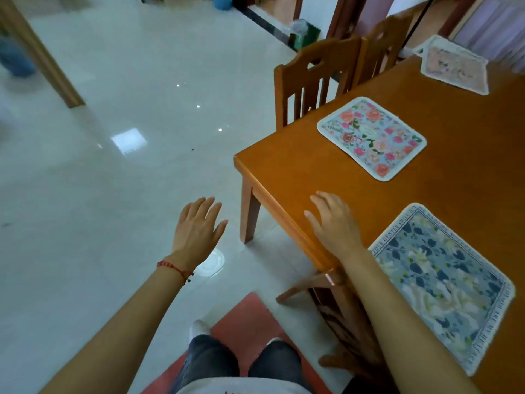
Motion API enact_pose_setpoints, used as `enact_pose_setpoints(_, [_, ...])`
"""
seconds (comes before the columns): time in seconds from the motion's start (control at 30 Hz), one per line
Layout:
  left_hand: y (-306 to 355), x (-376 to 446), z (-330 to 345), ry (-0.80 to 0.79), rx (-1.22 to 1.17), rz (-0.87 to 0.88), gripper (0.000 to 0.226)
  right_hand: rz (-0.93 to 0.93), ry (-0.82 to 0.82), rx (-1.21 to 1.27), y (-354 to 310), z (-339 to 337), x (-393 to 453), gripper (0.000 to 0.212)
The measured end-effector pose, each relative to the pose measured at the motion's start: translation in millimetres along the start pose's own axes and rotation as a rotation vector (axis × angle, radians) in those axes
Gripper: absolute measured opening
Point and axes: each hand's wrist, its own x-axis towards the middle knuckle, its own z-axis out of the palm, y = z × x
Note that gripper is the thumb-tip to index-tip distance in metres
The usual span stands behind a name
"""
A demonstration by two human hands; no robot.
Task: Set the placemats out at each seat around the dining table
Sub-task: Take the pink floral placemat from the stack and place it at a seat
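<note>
- Three placemats laid on the dining table [298, 166]: floral placemat [371, 138] near the left edge by a chair [315, 78]; blue placemat [446, 285] at the near edge; pale placemat [455, 65] at the far end.
- Left hand [197, 228] spread, empty, over the floor, off the table.
- Right hand [335, 223] spread, empty, above the near left corner; contact unclear.
- Mats judged thin, soft, light; best lifted by an edge or corner.
- Right side of table cut off; seats there unseen. Pale placemat blurred.
</note>
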Motion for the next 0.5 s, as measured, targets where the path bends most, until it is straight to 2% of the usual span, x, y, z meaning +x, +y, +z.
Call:
enact_pose_setpoints(0.2, [-95, -6, -10, 0.016, 0.006, -0.077, 0.050, -0.155, -0.007, -0.065, -85, 6, 61, 0.043])
enact_pose_setpoints(0.5, [-216, -33, -20, 0.042, 0.083, -0.244, 0.048, -0.328, 0.003, -0.081, -201, 58, 122, 0.038])
